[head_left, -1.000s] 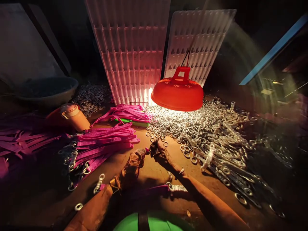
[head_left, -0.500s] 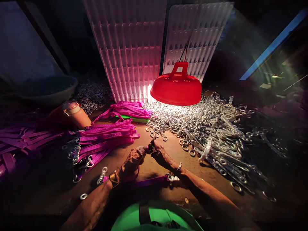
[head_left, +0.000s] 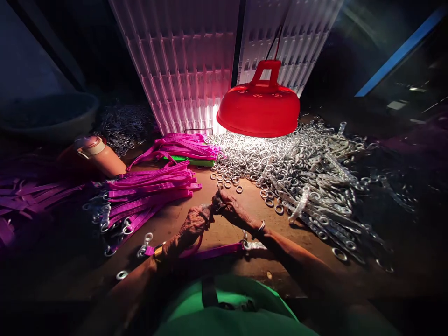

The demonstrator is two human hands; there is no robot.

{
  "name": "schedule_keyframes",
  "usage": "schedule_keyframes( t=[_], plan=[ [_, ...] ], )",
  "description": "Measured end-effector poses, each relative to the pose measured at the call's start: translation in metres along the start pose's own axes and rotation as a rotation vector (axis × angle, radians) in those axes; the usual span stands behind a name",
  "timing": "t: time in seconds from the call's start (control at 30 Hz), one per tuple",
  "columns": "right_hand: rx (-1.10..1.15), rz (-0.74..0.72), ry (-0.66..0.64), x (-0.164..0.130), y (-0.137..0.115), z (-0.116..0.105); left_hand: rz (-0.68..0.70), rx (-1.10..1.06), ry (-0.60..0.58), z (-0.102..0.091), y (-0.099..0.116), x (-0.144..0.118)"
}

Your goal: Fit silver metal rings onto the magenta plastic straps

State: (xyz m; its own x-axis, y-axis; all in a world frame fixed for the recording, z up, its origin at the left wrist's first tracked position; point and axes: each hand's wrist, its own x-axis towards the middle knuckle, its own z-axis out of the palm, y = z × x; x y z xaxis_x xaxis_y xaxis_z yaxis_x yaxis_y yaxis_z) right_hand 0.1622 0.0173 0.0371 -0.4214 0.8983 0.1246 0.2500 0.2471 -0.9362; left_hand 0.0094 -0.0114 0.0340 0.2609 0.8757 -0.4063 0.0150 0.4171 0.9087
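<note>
My left hand [head_left: 196, 222] is closed around a pink strap [head_left: 199, 245], part of which loops down below the fingers. My right hand [head_left: 231, 208] meets it, fingers closed and bent inward; whatever sits between those fingertips is hidden. Beneath my forearms another purple strap [head_left: 219, 252] lies across the table, with metal links [head_left: 252, 245] at its right end and a metal ring piece [head_left: 145, 245] at its left. Just beyond my hands several loose metal rings [head_left: 239, 189] lie on the wood.
A bundle of pink straps [head_left: 150, 189] lies to the left, with a green strip [head_left: 189, 161] behind it. An orange flask [head_left: 101, 156] stands farther left. Under a red lamp [head_left: 259, 109] spreads a large heap of metal rings and links [head_left: 315, 182]. Ribbed panels [head_left: 185, 70] stand behind.
Both hands stay together at the middle, with slightly shifted fingers. The view has tilted a little, so the lamp and piles sit higher in the picture.
</note>
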Motion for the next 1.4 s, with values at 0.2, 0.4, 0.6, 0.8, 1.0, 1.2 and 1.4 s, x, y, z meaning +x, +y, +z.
schedule_keyframes(
  t=[0.2,0.4,0.6,0.8,1.0,1.2,1.4],
  plan=[
    [-0.24,-0.042,-0.205,-0.031,-0.037,-0.01,-0.056,-0.028,-0.195,-0.011,0.042,-0.016],
    [-0.515,-0.03,-0.297,-0.093,-0.066,0.006,-0.127,0.18,-0.463,-0.014,0.041,-0.05],
    [-0.619,-0.084,-0.275,-0.133,-0.061,0.025,-0.153,0.155,-0.549,-0.009,0.015,-0.086],
    [-0.399,0.005,-0.237,-0.141,-0.075,0.029,-0.297,0.087,-0.475,0.0,0.017,-0.118],
    [-0.192,0.11,-0.217,-0.141,-0.066,0.034,-0.262,0.013,-0.339,0.006,0.003,-0.128],
    [-0.095,0.205,-0.349,-0.132,-0.07,0.03,-0.266,-0.23,-0.457,0.003,-0.014,-0.114],
    [-0.147,0.3,-0.521,-0.116,-0.087,0.02,-0.35,-0.28,-0.55,0.009,0.006,-0.104]
  ],
)
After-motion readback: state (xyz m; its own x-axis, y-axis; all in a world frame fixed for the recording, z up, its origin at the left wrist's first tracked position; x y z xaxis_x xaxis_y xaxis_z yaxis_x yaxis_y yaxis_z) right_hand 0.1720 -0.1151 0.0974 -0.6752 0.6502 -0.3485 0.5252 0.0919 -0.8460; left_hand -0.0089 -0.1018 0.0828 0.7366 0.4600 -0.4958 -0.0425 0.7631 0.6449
